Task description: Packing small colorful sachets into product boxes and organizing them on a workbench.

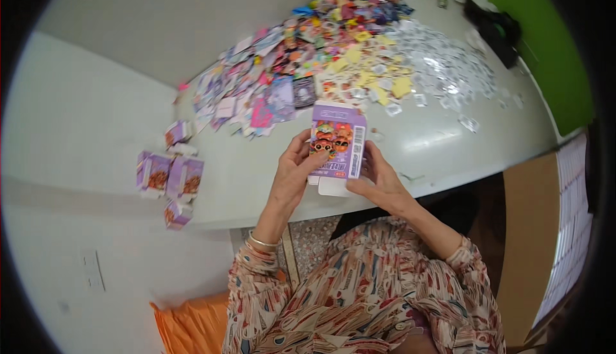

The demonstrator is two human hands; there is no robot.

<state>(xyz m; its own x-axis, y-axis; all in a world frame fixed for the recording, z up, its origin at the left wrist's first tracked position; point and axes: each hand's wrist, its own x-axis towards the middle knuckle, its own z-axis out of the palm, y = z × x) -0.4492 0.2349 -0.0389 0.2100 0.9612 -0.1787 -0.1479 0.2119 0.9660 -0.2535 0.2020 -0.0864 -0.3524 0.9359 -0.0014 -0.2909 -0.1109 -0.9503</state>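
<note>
A small purple cardboard box point(337, 137) with cartoon figures printed on its front is held up over the near edge of the table. My left hand point(298, 161) grips its left side, the thumb lying across the printed front. On the right side, my right hand point(378, 181) closes around the edge, its thumb by the lower corner. A white flap hangs from the box's lower end, unfolded. The fingers behind the box are hidden.
Heaped on the white table point(449, 155) are colourful cards and packets point(289, 65), yellow pieces point(369, 65) and clear sachets point(443, 59). Several purple boxes point(186, 177) stand at the left. A black object point(494, 30) lies far right; a large carton point(532, 225) stands near right.
</note>
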